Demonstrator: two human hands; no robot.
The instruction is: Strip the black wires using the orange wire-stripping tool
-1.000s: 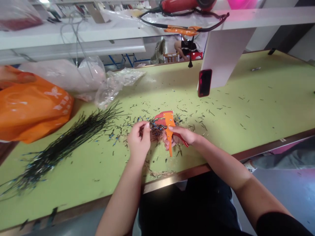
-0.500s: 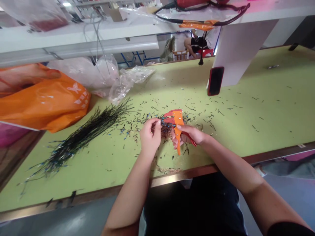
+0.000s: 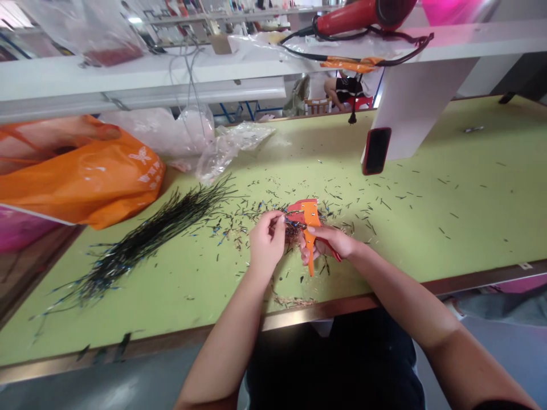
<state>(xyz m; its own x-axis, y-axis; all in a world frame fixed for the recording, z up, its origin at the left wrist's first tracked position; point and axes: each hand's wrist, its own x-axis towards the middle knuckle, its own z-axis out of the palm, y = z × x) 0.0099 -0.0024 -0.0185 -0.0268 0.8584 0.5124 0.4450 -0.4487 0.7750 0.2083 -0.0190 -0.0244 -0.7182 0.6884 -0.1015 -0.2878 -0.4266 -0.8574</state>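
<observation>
My right hand [image 3: 328, 242] is wrapped around the handles of an orange and red wire stripper [image 3: 311, 215], whose jaws point left. Close to those jaws, my left hand [image 3: 267, 238] is closed in a pinch on a thin dark wire [image 3: 294, 212]; the fingers partly hide it. Below and around the tool lies a pile of cut black, blue and copper-coloured scraps [image 3: 293, 234]. A long bundle of black wires [image 3: 156, 228] rests on the green table to the left of my left hand.
An orange bag [image 3: 85, 176] and clear plastic bags [image 3: 233, 145] sit at the back left. A phone [image 3: 376, 151] leans against a white upright panel [image 3: 421, 108]. Overhead, a shelf [image 3: 239, 57] carries a red hair dryer [image 3: 350, 20]; its plug [image 3: 352, 118] hangs down. A person sits beyond.
The view has tilted up slightly, so the table and hands appear lower. Both hands keep nearly the same pose at the wire stripper.
</observation>
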